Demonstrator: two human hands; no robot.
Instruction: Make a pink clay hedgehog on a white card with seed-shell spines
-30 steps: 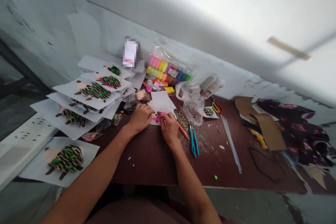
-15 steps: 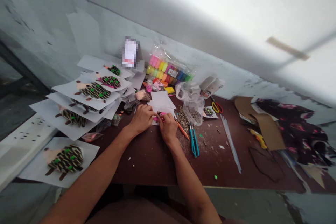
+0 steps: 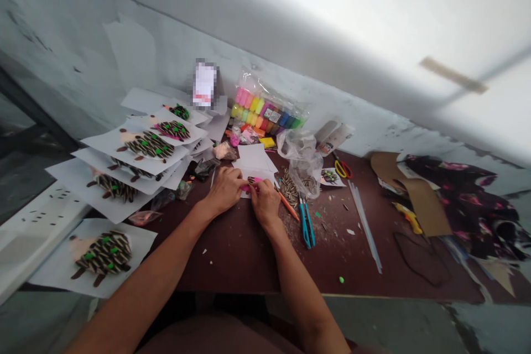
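Note:
On the white paper (image 3: 250, 161) in front of me lies a small patch of pink clay (image 3: 257, 180) with dark striped seeds at its top. My left hand (image 3: 226, 189) is closed at the paper's left side, its fingers bent and a fingertip against the clay's left edge. From the right, my right hand (image 3: 266, 199) pinches thumb and fingers together over the clay; whatever is between the fingertips is hidden. Striped sunflower seeds (image 3: 289, 187) lie in a heap right of my right hand, beside an orange pen-like tool (image 3: 289, 207) and teal-handled pliers (image 3: 307, 225).
Sheets with seed hedgehogs (image 3: 149, 145) are stacked at left, another hedgehog sheet (image 3: 139, 232) nearer. Behind stand a clay pack (image 3: 269, 113) and a plastic bag (image 3: 305, 168). Rightward are scissors (image 3: 343, 169), glue sticks (image 3: 365, 227), a yellow glue gun (image 3: 409, 218) and cardboard (image 3: 427, 207).
Both hands stay over the pink clay in almost the same pose. Only a very slight shift of the camera view shows.

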